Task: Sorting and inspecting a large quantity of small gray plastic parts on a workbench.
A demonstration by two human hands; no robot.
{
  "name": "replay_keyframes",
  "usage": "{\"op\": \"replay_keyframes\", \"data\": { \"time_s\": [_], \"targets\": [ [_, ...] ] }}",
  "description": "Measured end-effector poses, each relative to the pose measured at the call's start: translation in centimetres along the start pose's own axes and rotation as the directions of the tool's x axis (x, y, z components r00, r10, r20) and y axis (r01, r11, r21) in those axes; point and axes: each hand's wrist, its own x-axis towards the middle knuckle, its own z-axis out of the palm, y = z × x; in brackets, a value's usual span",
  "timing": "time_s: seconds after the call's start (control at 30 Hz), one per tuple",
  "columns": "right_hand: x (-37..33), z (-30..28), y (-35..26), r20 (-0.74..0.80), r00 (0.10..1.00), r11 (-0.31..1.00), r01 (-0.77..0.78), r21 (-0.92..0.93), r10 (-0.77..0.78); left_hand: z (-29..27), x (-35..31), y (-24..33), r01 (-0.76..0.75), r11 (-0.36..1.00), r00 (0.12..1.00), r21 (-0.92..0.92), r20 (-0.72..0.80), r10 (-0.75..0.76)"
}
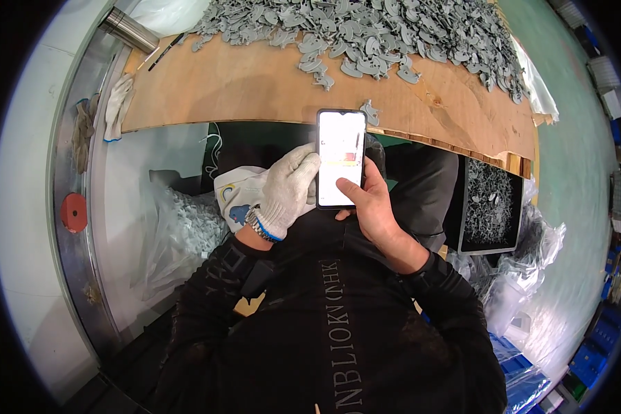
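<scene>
A smartphone (341, 160) with a bright white screen is held upright in front of my lap, just short of the table's near edge. My right hand (375, 205), bare, wraps its right side, and the thumb rests on the lower part of the screen. On the other side, my left hand (290, 183) wears a whitish knit glove and is closed against the phone's left edge; its fingertips are partly hidden behind the phone. A watch with a metal band (261, 225) circles my left wrist.
Grey curved plastic parts (372, 34) lie heaped on the wooden table (241, 90); one lone part (370, 112) sits by its edge. A steel cylinder (128, 31), a pen (165, 52) and gloves (119, 107) are at left. Below stand a plastic bag (186, 224) and a black bin (490, 207).
</scene>
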Motion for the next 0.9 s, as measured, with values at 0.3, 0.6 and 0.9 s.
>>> {"op": "replay_keyframes", "data": {
  "time_s": [0.3, 0.6, 0.9],
  "targets": [
    [-0.2, 0.5, -1.5, 0.039, 0.999, 0.999, 0.004, -0.045, -0.002, -1.1, 0.3, -0.2, -0.014, 1.0, 0.999, 0.01, 0.052, 0.013],
    [1.0, 3.2, -3.3, 0.141, 0.989, 0.985, -0.021, -0.17, 0.046, -4.8, 0.6, 0.6, 0.025, 0.997, 0.997, -0.075, 0.071, -0.019],
    [3.5, 6.8, -3.9, 0.432, 0.902, 0.987, 0.053, -0.15, 0.017, -9.1, -0.1, 3.9, -0.004, 0.863, 0.991, -0.505, -0.116, -0.063]
  ]
}}
